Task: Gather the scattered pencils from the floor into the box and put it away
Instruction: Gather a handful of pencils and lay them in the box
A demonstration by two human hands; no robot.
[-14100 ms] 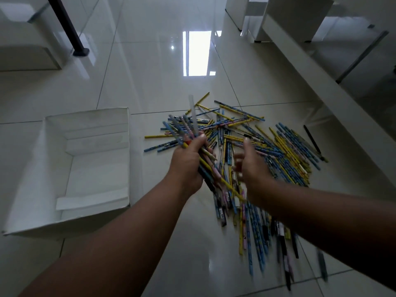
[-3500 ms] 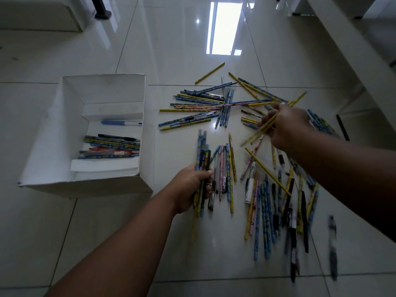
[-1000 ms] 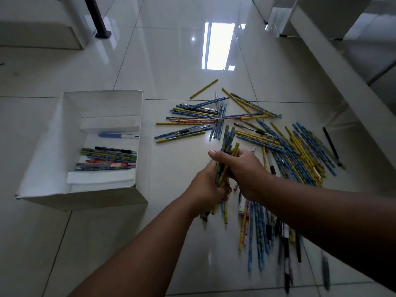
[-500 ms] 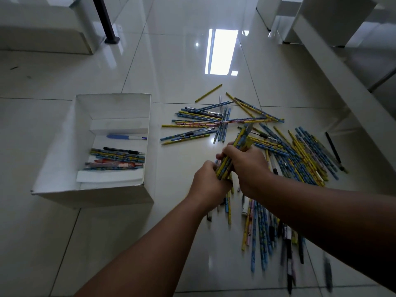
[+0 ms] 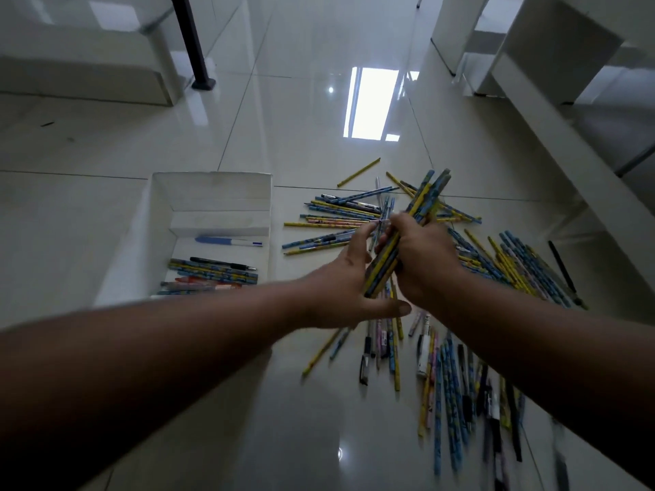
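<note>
Pencils lie scattered across the glossy tiled floor, to the right of the white box, which already holds a few. The right hand grips a raised bundle of them, fingers curled round it. The left hand is spread, fingers straight, palm beside the bundle's lower end.

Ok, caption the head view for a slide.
Right hand grips a bundle of pencils over the scattered pencils; left hand open beside it; white box partly filled.
</note>
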